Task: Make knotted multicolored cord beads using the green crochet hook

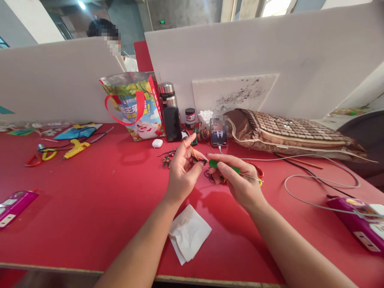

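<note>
My left hand (182, 173) pinches a small dark multicoloured piece of crochet work (200, 160) between thumb and fingers. Orange yarn (186, 149) runs over its raised forefinger. In my right hand (244, 185) is a crochet hook (224, 165) with a green handle, its tip end pointing left at the work. The metal other end sticks out to the right past the fingers. Under and behind the right hand lies some dark yarn, partly hidden, with red and yellow scissor-like loops (258, 171). Beyond the left hand are small multicoloured yarn pieces (167, 161).
A folded white tissue (190, 234) lies between my forearms. Behind stand a colourful bag (139, 108), a dark phone (172, 125) and a lit phone (219, 132) on a cable. A yellow glue gun (76, 149) lies left, a purple power strip (357, 220) right. A person sits beyond the partition.
</note>
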Tool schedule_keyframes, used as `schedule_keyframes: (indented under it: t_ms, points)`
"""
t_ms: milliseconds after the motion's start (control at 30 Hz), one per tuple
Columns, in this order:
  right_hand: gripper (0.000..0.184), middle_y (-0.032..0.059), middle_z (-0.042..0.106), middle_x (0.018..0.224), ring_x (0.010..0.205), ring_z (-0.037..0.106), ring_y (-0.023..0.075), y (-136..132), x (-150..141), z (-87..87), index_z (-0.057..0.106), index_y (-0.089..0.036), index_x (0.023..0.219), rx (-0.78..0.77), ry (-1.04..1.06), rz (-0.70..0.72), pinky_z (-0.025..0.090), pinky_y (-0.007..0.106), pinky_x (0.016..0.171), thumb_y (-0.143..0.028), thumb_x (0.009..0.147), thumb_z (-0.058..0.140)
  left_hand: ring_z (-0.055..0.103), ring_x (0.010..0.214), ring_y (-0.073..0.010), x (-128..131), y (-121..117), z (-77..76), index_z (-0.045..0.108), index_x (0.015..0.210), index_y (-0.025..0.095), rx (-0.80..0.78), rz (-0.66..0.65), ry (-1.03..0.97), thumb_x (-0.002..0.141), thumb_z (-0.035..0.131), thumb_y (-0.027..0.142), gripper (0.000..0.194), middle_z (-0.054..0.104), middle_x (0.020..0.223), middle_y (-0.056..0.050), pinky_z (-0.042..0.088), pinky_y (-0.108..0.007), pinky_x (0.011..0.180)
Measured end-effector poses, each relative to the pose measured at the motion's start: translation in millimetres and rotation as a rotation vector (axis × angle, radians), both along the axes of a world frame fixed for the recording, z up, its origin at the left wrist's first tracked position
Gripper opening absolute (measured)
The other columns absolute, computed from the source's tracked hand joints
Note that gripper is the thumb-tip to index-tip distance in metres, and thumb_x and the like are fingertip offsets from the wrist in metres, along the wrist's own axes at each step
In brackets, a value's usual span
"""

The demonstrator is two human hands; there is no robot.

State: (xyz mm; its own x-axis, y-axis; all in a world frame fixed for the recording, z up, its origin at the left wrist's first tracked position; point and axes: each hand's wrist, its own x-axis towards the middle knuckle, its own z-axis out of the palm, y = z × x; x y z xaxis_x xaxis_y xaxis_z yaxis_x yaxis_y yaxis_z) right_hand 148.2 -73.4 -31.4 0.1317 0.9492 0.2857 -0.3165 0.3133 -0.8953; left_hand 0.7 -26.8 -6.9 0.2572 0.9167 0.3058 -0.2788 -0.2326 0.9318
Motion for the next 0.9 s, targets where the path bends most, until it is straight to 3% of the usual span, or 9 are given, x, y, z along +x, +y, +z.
schedule_keyframes:
  t_ms: [167, 400, 533, 633, 767, 900]
  points:
    - [0.023, 0.0015, 0.068, 0.076, 0.061, 0.058, 0.0124, 0, -4, -5.2, 0.079, -0.026, 0.113, 0.053, -0.134, -0.062, 0.049, 0.028, 0.057, -0.036, 0.094, 0.069, 0.056, 0.070, -0.0108, -1, 5, -5.9, 0.063, 0.133, 0.023, -0.087, -0.075, -0.126, 0.078, 0.076, 0.019, 0.057, 0.067, 0.084, 0.000, 0.044, -0.024, 0.065]
    - [0.028, -0.0017, 0.059, 0.066, 0.056, 0.053, 0.0120, 4, -5, -10.0, 0.075, -0.025, 0.117, 0.025, -0.087, -0.061, 0.046, 0.027, 0.053, -0.042, 0.097, 0.065, 0.045, 0.053, -0.0049, 6, 3, -4.2, 0.070, 0.122, 0.019, -0.238, -0.095, -0.248, 0.074, 0.084, 0.022, 0.050, 0.058, 0.070, 0.005, 0.037, -0.022, 0.056]
    - [0.037, 0.0018, 0.067, 0.092, 0.064, 0.062, 0.0131, 4, -10, -10.7, 0.066, -0.028, 0.128, -0.037, -0.050, -0.040, 0.053, 0.029, 0.057, -0.046, 0.096, 0.065, 0.045, 0.052, -0.0043, 7, 2, -3.8, 0.073, 0.117, 0.020, -0.253, -0.066, -0.294, 0.073, 0.083, 0.019, 0.045, 0.059, 0.068, 0.005, 0.035, -0.021, 0.052]
    - [0.052, 0.0043, 0.068, 0.106, 0.069, 0.067, 0.0152, 5, -17, -11.2, 0.058, -0.028, 0.134, -0.107, 0.013, 0.121, 0.058, 0.032, 0.060, -0.052, 0.090, 0.071, 0.042, 0.047, -0.0030, 6, 5, -4.4, 0.074, 0.114, 0.019, -0.272, -0.040, -0.334, 0.071, 0.081, 0.016, 0.044, 0.059, 0.067, 0.006, 0.031, -0.020, 0.048]
    - [0.051, 0.0007, 0.068, 0.085, 0.067, 0.066, 0.0153, 6, -25, -14.0, 0.063, -0.021, 0.116, -0.149, -0.046, 0.331, 0.057, 0.031, 0.065, -0.051, 0.079, 0.081, 0.043, 0.045, -0.0029, 3, 10, -3.3, 0.074, 0.115, 0.018, -0.342, -0.037, -0.383, 0.069, 0.079, 0.014, 0.047, 0.059, 0.066, 0.006, 0.032, -0.019, 0.046]
    - [0.041, -0.0042, 0.054, 0.058, 0.050, 0.047, 0.0095, 9, -22, -17.2, 0.067, -0.016, 0.087, -0.173, -0.233, 0.166, 0.040, 0.024, 0.050, -0.057, 0.084, 0.073, 0.043, 0.044, -0.0018, -1, 13, 0.1, 0.075, 0.111, 0.017, -0.406, -0.042, -0.426, 0.068, 0.079, 0.011, 0.044, 0.059, 0.065, 0.006, 0.035, -0.018, 0.046]
